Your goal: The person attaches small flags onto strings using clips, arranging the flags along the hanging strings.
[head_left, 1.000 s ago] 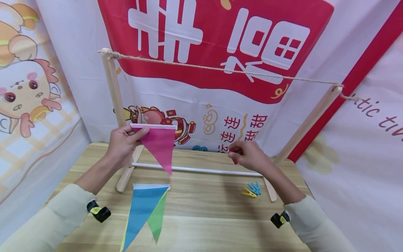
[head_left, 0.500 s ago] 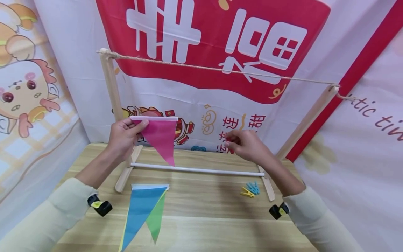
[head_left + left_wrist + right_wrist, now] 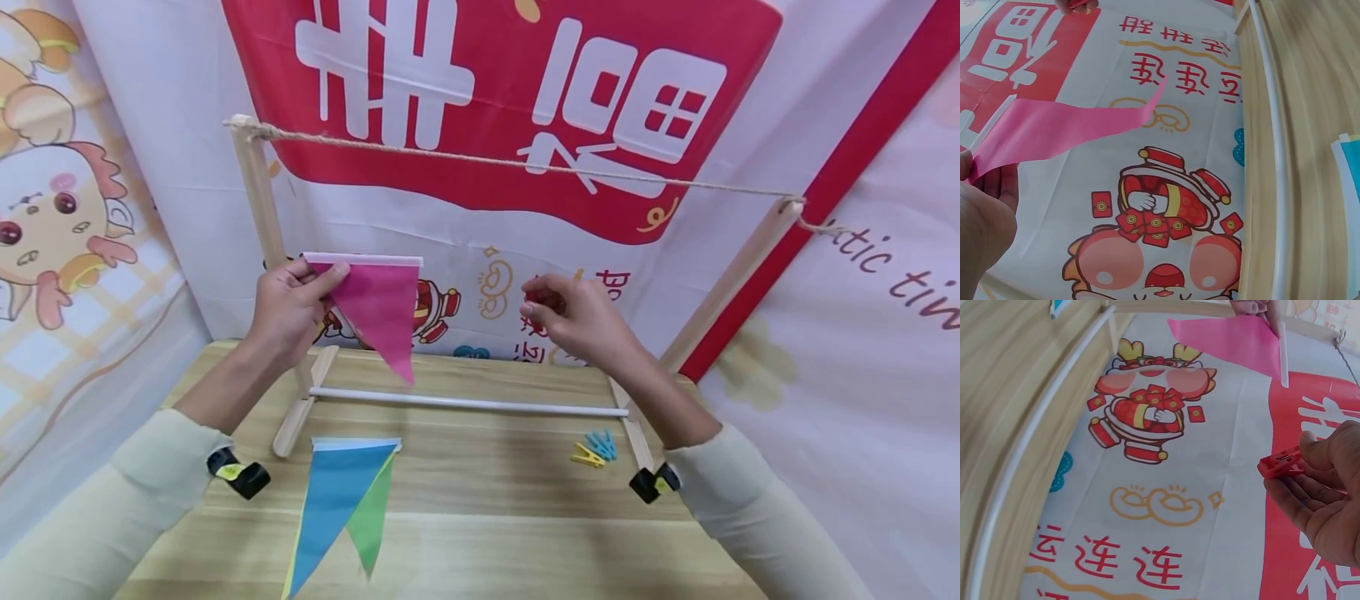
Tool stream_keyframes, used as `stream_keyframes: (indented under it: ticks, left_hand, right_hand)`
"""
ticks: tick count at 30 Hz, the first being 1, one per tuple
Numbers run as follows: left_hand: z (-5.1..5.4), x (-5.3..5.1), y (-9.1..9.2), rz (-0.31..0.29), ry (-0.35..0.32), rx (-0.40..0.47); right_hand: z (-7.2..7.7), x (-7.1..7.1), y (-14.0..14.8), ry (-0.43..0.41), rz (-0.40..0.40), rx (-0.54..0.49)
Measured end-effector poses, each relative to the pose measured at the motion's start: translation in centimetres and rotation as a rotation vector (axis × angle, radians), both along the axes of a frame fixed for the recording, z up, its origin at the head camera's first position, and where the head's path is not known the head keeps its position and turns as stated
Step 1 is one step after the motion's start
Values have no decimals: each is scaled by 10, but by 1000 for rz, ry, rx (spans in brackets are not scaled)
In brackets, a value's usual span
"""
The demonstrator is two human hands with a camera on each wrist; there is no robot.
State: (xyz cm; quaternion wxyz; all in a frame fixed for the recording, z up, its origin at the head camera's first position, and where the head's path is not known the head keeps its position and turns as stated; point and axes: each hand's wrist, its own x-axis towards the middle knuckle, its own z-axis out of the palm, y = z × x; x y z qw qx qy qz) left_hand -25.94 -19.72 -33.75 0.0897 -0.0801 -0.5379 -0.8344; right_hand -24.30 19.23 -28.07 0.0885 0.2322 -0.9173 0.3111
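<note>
In the head view my left hand point(image 3: 288, 304) pinches the left end of a pink pennant point(image 3: 378, 308) by its white top strip, and the point hangs down. My right hand point(image 3: 581, 321) is level with it on the right and pinches a red clothespin point(image 3: 1282, 464), seen plainly in the right wrist view. Above both hands a twine line point(image 3: 465, 157) runs between two wooden posts; neither the pennant nor the clothespin touches it. In the left wrist view the pink pennant point(image 3: 1063, 128) sticks out sideways from my left hand point(image 3: 988, 215).
Blue pennant point(image 3: 341, 492) and green pennant point(image 3: 370, 521) lie on the wooden table point(image 3: 480, 483), a yellow edge showing beneath. Yellow clothespin point(image 3: 587, 455) and blue clothespins point(image 3: 602, 444) lie near the right foot. A white rod point(image 3: 465, 402) joins the stand's feet.
Both hands have risen toward the twine, the left with the pink pennant and the right with the red clothespin. The right hand has also shifted slightly left. The things on the table lie as before.
</note>
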Motion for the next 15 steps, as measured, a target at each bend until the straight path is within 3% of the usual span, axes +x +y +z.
stream_keyframes:
  ticks: [4,15]
  left_hand:
    - [6,-2,2,-11,17,36]
    - [27,-5,3,25,79,84]
  right_hand:
    - [7,1,-4,27,14,-15]
    - [28,1,-18,117,54,-32]
